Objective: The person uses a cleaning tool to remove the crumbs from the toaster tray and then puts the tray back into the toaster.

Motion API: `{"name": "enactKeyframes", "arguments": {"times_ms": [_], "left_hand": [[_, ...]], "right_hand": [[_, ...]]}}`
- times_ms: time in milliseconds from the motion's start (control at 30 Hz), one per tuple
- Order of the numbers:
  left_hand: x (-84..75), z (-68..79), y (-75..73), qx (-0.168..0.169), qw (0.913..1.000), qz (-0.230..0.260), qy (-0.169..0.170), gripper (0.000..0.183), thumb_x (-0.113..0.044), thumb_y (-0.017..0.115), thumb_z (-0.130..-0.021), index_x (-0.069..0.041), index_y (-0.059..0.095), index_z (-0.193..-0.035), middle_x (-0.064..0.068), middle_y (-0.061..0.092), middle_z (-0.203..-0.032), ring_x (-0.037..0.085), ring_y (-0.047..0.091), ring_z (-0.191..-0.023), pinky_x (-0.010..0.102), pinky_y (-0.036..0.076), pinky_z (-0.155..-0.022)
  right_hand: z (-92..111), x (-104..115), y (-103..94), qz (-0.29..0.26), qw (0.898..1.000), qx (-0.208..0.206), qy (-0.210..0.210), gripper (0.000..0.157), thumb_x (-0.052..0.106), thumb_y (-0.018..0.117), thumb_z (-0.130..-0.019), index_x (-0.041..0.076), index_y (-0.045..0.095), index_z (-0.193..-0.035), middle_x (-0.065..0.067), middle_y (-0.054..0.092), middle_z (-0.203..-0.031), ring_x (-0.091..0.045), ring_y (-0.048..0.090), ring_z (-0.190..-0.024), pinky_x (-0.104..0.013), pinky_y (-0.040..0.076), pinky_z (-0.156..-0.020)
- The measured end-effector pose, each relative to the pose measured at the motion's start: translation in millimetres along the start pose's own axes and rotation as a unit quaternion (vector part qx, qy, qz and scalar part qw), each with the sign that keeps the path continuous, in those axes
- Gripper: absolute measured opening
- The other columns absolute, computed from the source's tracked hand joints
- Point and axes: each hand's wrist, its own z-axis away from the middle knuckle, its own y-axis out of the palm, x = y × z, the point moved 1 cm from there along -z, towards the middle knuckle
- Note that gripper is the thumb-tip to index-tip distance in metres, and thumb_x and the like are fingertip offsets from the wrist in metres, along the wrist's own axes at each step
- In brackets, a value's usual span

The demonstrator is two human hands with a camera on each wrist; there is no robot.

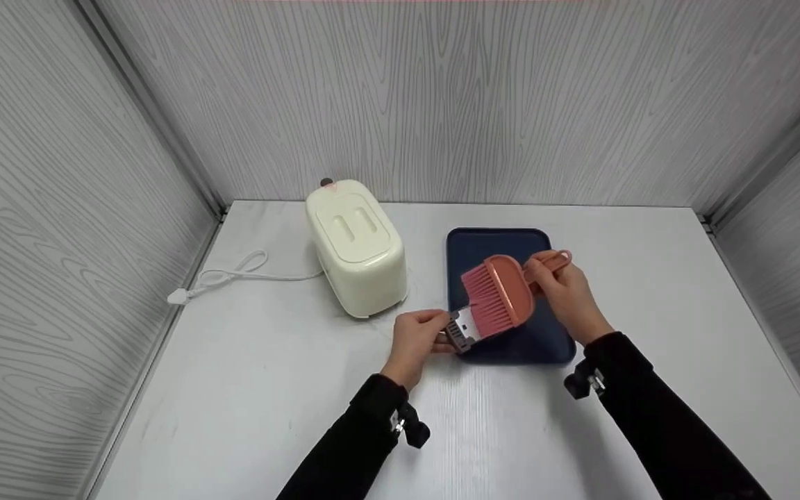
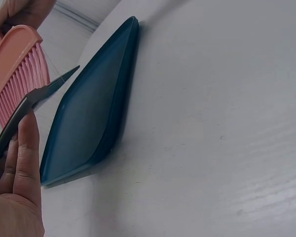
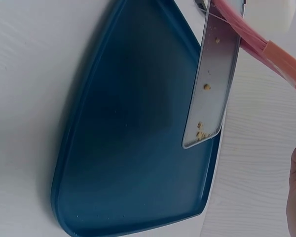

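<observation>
My left hand (image 1: pixel 414 346) pinches a toaster crumb tray (image 1: pixel 462 332) by its dark end. In the right wrist view, the thin metal crumb tray (image 3: pixel 216 103) tilts above a dark blue tray (image 3: pixel 128 133), with several yellowish crumbs (image 3: pixel 207 87) on its surface. A pink hand brush (image 1: pixel 513 290) is held by its looped handle in my right hand (image 1: pixel 568 298). Its bristles (image 1: pixel 489 302) lie across the crumb tray and hide much of it in the head view; whether they press on it I cannot tell. Only a little of my right hand shows in the right wrist view.
A cream toaster (image 1: pixel 358 243) with a closed lid stands left of the blue tray. Its white cord (image 1: pixel 268 276) runs left to a plug (image 1: pixel 178 296) near the table's edge. Grey wood-grain panels (image 1: pixel 442 104) enclose the white table (image 1: pixel 268 417) at the back and sides.
</observation>
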Motion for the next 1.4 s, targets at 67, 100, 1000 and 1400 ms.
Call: {"name": "enactKeyframes", "arguments": {"times_ms": [67, 100, 1000, 1400], "left_hand": [[0.5, 0.1, 0.9, 0.000, 1.0000, -0.001, 0.001, 0.028, -0.007, 0.065, -0.092, 0.010, 0.071, -0.113, 0.017, 0.075, -0.089, 0.016, 0.071, -0.063, 0.032, 0.065, -0.060], [0.5, -0.1, 0.9, 0.000, 1.0000, -0.001, 0.000, 0.027, -0.006, 0.065, -0.093, 0.010, 0.071, -0.114, 0.017, 0.075, -0.089, 0.016, 0.071, -0.063, 0.032, 0.065, -0.060], [-3.3, -0.7, -2.7, -0.004, 0.9999, -0.015, -0.002, 0.025, -0.008, 0.066, -0.094, 0.008, 0.073, -0.112, 0.017, 0.075, -0.091, 0.016, 0.070, -0.065, 0.032, 0.065, -0.062], [-3.2, -0.2, -4.0, -0.002, 0.9999, -0.009, -0.005, 0.026, -0.007, 0.066, -0.095, 0.009, 0.072, -0.114, 0.017, 0.074, -0.090, 0.016, 0.070, -0.065, 0.032, 0.065, -0.062]], "right_hand": [[0.4, -1.0, -3.4, 0.008, 1.000, -0.004, -0.002, 0.046, 0.042, 0.056, -0.105, -0.002, 0.061, -0.119, -0.018, 0.066, -0.099, -0.018, 0.068, -0.084, -0.029, 0.062, -0.074], [0.5, -1.7, -4.6, 0.012, 1.000, -0.005, -0.003, 0.047, 0.041, 0.055, -0.105, -0.003, 0.061, -0.119, -0.018, 0.066, -0.098, -0.018, 0.068, -0.085, -0.029, 0.062, -0.075], [0.4, -10.6, -28.6, 0.131, 0.989, -0.070, -0.010, 0.046, 0.043, 0.054, -0.106, 0.001, 0.063, -0.122, -0.011, 0.068, -0.104, -0.009, 0.063, -0.086, -0.019, 0.053, -0.072], [0.8, -12.4, -32.3, 0.146, 0.986, -0.075, -0.012, 0.044, 0.042, 0.052, -0.106, 0.001, 0.064, -0.118, -0.015, 0.069, -0.095, -0.009, 0.064, -0.081, -0.017, 0.052, -0.072]]}}
